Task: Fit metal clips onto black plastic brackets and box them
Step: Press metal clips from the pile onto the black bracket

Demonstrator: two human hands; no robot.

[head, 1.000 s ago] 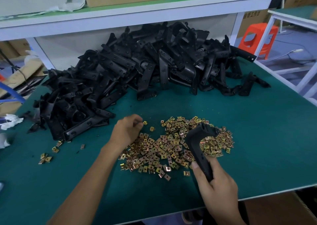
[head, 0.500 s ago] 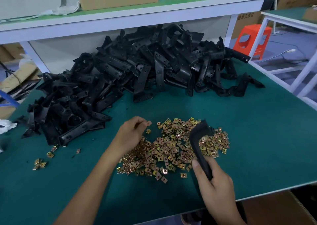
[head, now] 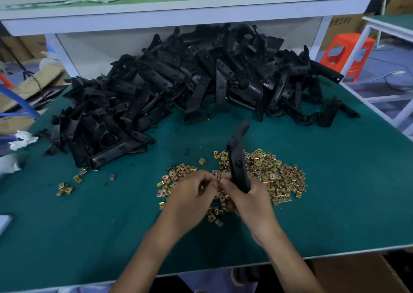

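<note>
Head view of the clip-fitting step. The right hand [head: 249, 201] holds one black bracket [head: 237, 158] by its near end, with the fingers curled round it. The bracket's long axis runs almost straight away from the person. It rises over the pile of clips [head: 276, 176] on the green bench [head: 348, 181], and its far tip bends slightly right.

The left hand [head: 190, 195] is just left of that grip. Its fingers [head: 208, 181] are drawn together in a pinch on a small brass-coloured clip [head: 219, 178]. The clip is largely hidden, so which way it faces cannot be told. It lies between the two hands, touching or nearly touching the bracket's left edge near the held end.

The deciding relation is judged to be sideways. The clip is to the left of the bracket and must travel rightward, across the long axis, to seat on the edge. The left hand is the nearer and would do the pushing while the right hand steadies the bracket.

The bracket's far section carries no clip that can be seen. The heap of brackets [head: 178, 84] fills the back of the bench under the shelf [head: 201, 4]. No box in use can be identified, so boxing is judged not yet begun for this piece.
</note>
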